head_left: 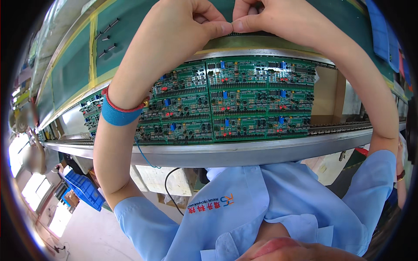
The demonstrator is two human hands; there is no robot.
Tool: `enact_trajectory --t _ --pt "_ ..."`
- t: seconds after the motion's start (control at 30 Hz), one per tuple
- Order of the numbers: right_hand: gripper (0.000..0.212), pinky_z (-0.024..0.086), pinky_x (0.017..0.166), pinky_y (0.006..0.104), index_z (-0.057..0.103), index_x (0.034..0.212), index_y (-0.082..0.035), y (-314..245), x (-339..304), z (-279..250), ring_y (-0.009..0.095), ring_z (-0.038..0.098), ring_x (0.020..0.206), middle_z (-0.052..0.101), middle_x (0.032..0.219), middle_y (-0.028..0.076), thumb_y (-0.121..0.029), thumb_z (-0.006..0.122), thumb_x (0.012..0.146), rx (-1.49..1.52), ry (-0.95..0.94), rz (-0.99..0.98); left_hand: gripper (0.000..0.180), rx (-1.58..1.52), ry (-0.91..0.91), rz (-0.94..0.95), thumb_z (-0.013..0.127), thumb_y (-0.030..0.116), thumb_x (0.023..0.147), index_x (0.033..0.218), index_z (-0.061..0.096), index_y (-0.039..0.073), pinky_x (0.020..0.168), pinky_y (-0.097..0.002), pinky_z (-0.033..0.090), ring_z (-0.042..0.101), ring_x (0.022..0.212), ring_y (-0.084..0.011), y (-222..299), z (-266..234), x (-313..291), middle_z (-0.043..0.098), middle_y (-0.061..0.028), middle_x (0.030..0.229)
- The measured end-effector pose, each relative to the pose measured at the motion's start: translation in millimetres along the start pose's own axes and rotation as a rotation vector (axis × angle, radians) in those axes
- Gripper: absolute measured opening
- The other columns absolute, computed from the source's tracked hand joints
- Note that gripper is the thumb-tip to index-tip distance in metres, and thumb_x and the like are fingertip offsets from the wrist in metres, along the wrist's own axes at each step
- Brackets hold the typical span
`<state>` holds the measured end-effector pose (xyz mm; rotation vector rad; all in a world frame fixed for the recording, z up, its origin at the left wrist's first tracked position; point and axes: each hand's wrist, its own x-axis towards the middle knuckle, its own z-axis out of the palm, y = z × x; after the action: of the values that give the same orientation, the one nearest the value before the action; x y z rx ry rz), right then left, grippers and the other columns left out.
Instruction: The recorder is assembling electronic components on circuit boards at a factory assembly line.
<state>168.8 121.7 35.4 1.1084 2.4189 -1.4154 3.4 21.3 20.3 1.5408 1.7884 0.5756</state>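
My left hand [198, 21] and my right hand [261, 16] meet at the top of the view, over the far green work surface. Thumbs and fingertips are pinched together on both. Between and just below the fingertips shows a small dark strip with a row of thin pins [237, 34]; my fingers hide most of it. A blue wrist strap [119, 114] with a thin cord circles my left wrist. Under my forearms lies a panel of green circuit boards [239, 103], populated with blue, red and black components.
Several small dark pinned parts [108, 38] lie on the green mat [124, 37] at the upper left. A metal rail [226, 152] runs along the near edge. Blue bins stand at the far right [381, 32] and on the lower left [85, 187].
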Motion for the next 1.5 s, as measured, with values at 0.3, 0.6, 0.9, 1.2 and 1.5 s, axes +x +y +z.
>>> enact_trajectory --t 0.3,0.6,0.9,1.2,1.5 --pt "0.018 0.051 0.075 0.0334 0.073 0.088 0.002 -12.8 -2.7 -11.9 0.020 0.065 0.080 0.071 0.084 0.013 -0.016 0.072 0.088 -0.074 -0.076 0.011 0.017 0.230 -0.188 -0.397 0.078 0.013 0.086 0.080 0.075 -0.002 0.053 -0.0258 0.043 0.056 0.056 -0.0090 48.5 -13.6 25.0 0.069 -0.0066 0.066" --pt "0.019 0.052 0.075 0.0354 0.071 0.089 0.004 -8.7 -8.4 -5.5 0.024 0.066 0.080 0.071 0.085 0.017 -0.015 0.070 0.089 -0.154 0.013 -0.066 0.016 0.263 -0.090 -0.320 0.077 0.010 0.085 0.076 0.074 -0.003 0.050 -0.0251 0.041 0.053 0.052 -0.0088 51.8 -5.2 18.4 0.065 -0.0055 0.061" --pt "0.013 0.051 0.067 0.0392 0.071 0.088 0.000 32.2 -9.3 18.7 0.028 0.064 0.072 0.065 0.086 0.012 -0.012 0.073 0.085 -0.084 0.302 -0.423 0.008 0.047 0.067 -0.239 0.076 0.007 0.085 0.083 0.073 0.000 0.056 -0.0274 0.043 0.057 0.057 -0.0115 21.3 6.2 -6.2 0.067 -0.0056 0.069" --pt "0.007 0.048 0.050 0.0321 0.067 0.081 -0.004 34.9 -24.9 30.6 0.022 0.062 0.064 0.057 0.081 0.007 -0.009 0.071 0.080 -0.332 0.551 -0.775 0.011 0.416 0.391 0.502 0.075 0.005 0.083 0.093 0.077 0.007 0.054 -0.0268 0.047 0.060 0.060 -0.0189 -4.0 29.8 -23.0 0.065 -0.0016 0.081" --pt "0.009 0.045 0.044 0.0272 0.069 0.082 0.001 62.8 32.2 38.1 0.015 0.059 0.060 0.059 0.080 0.007 -0.006 0.070 0.076 -0.563 1.006 -1.343 0.004 0.865 0.705 0.933 0.069 0.006 0.074 0.073 0.065 0.008 0.044 -0.0244 0.038 0.049 0.055 -0.0106 -27.0 45.4 -11.5 0.048 0.0014 0.073"
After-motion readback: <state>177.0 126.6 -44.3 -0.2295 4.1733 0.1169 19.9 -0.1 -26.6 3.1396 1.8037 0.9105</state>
